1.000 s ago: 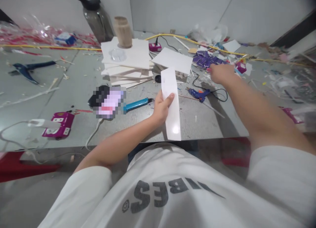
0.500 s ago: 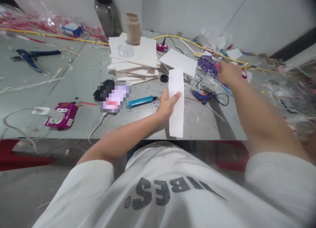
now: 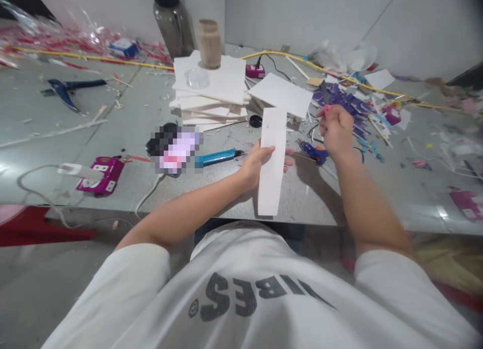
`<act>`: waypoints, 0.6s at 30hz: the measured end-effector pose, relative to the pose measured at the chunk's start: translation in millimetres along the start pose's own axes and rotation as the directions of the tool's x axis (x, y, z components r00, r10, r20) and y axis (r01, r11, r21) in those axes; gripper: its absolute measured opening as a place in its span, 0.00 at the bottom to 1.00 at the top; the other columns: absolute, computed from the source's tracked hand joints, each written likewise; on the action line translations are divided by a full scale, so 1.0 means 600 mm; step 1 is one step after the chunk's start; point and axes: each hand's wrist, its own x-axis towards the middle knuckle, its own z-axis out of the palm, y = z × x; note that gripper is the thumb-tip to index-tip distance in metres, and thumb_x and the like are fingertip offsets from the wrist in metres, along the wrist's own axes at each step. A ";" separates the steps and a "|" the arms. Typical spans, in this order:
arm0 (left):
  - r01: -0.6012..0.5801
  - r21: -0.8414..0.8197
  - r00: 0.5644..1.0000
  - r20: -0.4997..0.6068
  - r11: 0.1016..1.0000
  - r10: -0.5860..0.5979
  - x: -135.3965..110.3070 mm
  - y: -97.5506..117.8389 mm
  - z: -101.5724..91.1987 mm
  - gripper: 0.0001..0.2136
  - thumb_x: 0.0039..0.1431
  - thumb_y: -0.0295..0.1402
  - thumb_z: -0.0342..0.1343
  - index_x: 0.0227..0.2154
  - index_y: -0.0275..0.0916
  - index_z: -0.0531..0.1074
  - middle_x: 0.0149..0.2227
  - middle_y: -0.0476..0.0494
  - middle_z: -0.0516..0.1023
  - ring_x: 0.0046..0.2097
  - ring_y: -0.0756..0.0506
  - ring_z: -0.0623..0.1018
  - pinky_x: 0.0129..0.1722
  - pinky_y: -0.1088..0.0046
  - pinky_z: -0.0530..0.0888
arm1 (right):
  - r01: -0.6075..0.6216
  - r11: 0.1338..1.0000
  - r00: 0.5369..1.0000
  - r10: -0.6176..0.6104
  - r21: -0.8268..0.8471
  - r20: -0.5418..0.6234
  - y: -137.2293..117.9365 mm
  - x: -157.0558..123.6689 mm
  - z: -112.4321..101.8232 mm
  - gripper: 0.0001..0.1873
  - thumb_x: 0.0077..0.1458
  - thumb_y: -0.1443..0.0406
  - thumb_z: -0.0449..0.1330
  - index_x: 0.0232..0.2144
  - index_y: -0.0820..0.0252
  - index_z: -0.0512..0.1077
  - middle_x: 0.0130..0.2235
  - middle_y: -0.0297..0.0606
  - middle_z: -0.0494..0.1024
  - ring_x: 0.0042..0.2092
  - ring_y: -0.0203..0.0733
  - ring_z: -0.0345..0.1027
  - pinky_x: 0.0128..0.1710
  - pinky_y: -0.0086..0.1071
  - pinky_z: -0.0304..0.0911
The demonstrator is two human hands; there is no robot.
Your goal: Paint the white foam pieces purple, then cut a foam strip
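Note:
My left hand (image 3: pixel 254 162) is closed on a long white board strip (image 3: pixel 272 172), thumb on its face and fingertips showing past its right edge. The strip points away from me over the table's front. To its right, my right hand (image 3: pixel 337 130) is raised and closed on a small pink-handled tool (image 3: pixel 327 109) with a dark, thin end pointing away; its exact kind is unclear. Below and left of that hand lies a blue glue gun (image 3: pixel 314 151). A blue utility knife (image 3: pixel 217 157) rests on the table left of my left hand.
Behind the strip are stacked white boards (image 3: pixel 211 97) bearing a wooden cup (image 3: pixel 210 44). Purple pieces (image 3: pixel 349 105) lie heaped at the right. A phone (image 3: pixel 177 150), a magenta power strip (image 3: pixel 101 175) and dark blue pliers (image 3: pixel 66 92) lie to the left; a bottle (image 3: pixel 173 26) stands behind.
My right hand has drawn back from the purple heap toward me and the strip, now with the pink-handled tool clearly visible in it. My left hand still holds the strip, slightly tilted.

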 end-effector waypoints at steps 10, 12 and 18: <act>0.122 0.188 0.990 -0.096 0.975 -0.105 -0.006 0.000 -0.004 0.38 0.74 0.71 0.48 0.45 0.39 0.85 0.47 0.31 0.90 0.42 0.36 0.90 0.42 0.61 0.86 | -0.153 0.855 0.776 -0.206 0.495 0.596 -0.056 -0.104 0.020 0.31 0.63 0.33 0.70 0.40 0.53 0.74 0.23 0.25 0.59 0.24 0.33 0.47 0.25 0.34 0.45; 0.161 0.212 0.984 -0.115 0.964 -0.139 -0.009 0.001 -0.002 0.41 0.73 0.73 0.45 0.45 0.38 0.86 0.43 0.31 0.90 0.42 0.36 0.90 0.41 0.62 0.86 | -0.109 0.879 0.824 -0.181 0.463 0.537 -0.053 -0.097 0.012 0.33 0.62 0.32 0.70 0.40 0.53 0.75 0.24 0.26 0.59 0.25 0.33 0.47 0.25 0.34 0.44; 0.161 0.268 0.982 -0.137 0.950 -0.128 -0.017 0.005 0.004 0.42 0.75 0.71 0.43 0.43 0.36 0.86 0.41 0.31 0.89 0.40 0.36 0.90 0.41 0.61 0.86 | -0.011 0.926 0.889 -0.163 0.378 0.427 -0.041 -0.079 -0.001 0.36 0.57 0.28 0.70 0.38 0.53 0.77 0.26 0.30 0.63 0.28 0.36 0.51 0.28 0.37 0.47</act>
